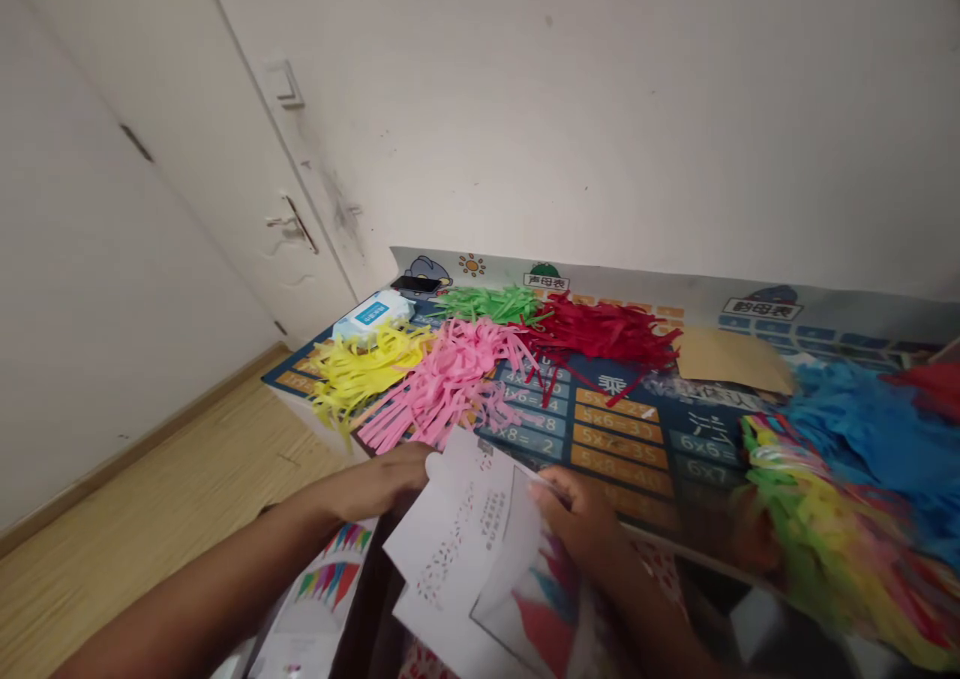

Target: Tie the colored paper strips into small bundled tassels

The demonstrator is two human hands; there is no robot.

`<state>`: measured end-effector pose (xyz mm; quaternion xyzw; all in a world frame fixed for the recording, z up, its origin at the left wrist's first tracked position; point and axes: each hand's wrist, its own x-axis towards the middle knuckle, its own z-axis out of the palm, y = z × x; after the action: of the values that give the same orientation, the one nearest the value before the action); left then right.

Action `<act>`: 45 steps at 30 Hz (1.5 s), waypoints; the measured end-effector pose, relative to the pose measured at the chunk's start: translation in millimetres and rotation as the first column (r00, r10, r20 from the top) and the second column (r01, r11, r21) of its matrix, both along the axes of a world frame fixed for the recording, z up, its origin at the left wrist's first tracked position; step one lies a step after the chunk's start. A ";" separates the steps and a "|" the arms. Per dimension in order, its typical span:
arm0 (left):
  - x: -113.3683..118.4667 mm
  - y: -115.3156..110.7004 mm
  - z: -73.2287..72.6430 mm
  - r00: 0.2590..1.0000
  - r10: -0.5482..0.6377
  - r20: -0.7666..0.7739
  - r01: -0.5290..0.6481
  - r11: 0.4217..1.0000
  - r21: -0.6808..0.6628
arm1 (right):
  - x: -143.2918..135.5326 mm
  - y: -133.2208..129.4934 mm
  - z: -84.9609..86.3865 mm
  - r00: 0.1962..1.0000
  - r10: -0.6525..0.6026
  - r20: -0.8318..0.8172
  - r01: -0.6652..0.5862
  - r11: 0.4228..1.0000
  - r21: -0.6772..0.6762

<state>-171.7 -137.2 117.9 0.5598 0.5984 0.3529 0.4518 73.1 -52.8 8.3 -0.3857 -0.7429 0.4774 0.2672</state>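
Observation:
A white printed tassel bunting box [469,524] is tilted in front of me at the table's front edge. It has small coloured flecks, lettering and a panel with red and blue tassels. On its right edge my right hand [574,509] is closed, thumb on the front. My left hand [401,474] is closed at its upper left side, with the fingertips hidden behind the card. Just beyond the box lie pink paper tassels [457,359], with yellow tassels [371,359] to their left. Green tassels [491,304] and dark red tassels [600,329] lie further back.
A wipes pack [375,316] and a phone [418,284] lie at the table's left back. Blue tassels [862,429], a multicoloured tassel bundle [825,519] and a tan paper piece [731,359] lie right. Below, another printed box [315,599] stands beside my left forearm.

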 end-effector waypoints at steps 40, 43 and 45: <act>55.3 65.3 -16.0 0.947 -0.246 0.207 0.304 0.896 -0.325 | 17.7 -31.6 21.5 0.994 0.058 -0.089 0.028 0.664 0.748; 57.7 68.1 -14.4 0.952 -0.260 0.160 0.299 0.896 -0.328 | 15.2 -24.4 12.2 0.989 -0.072 -0.129 0.146 0.606 0.782; 58.1 69.8 -13.5 0.952 -0.268 0.149 0.303 0.896 -0.324 | 13.5 -20.6 8.3 0.988 -0.116 -0.105 0.153 0.575 0.803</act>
<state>-113.6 -67.5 104.5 0.5359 0.5383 0.2006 0.6187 86.6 -73.5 16.6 -0.2675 -0.8415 0.0735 0.4635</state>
